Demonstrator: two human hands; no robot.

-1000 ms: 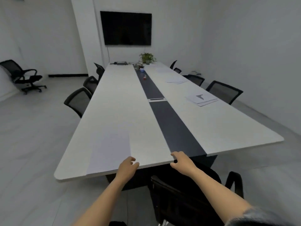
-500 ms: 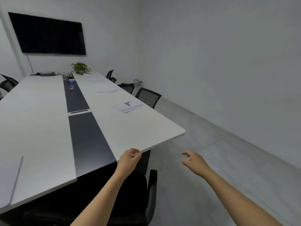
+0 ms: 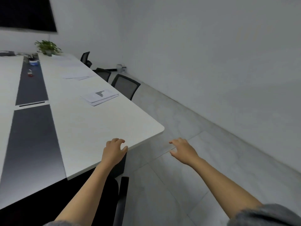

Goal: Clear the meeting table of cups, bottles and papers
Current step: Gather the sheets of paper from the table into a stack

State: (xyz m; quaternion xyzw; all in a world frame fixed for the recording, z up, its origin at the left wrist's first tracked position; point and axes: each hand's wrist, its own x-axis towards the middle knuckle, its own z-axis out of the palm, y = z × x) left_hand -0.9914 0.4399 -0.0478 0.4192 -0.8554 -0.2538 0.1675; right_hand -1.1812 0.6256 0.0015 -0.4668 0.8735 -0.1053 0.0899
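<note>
A long white meeting table (image 3: pixel 97 128) with a dark centre strip fills the left. A stack of papers with a printed bar chart (image 3: pixel 100 96) lies near its right edge. More papers (image 3: pixel 76 76) lie farther back. A small red-and-clear item (image 3: pixel 30 73) and a blue-and-white container (image 3: pixel 34 62) sit on the dark strip. My left hand (image 3: pixel 114 150) rests over the table's near edge, fingers curled, holding nothing. My right hand (image 3: pixel 183 149) hovers over the floor past the table's corner, fingers apart and empty.
Black mesh chairs (image 3: pixel 125 85) stand along the table's right side, and another chair (image 3: pixel 121 198) is tucked at the near end below my left arm. A potted plant (image 3: pixel 47 47) and a wall screen (image 3: pixel 26 13) are at the far end. Grey floor runs along the right wall.
The view has swung right, from the table's end to its right corner. My right hand came off the table edge and is now over the floor. My left hand slid along the edge.
</note>
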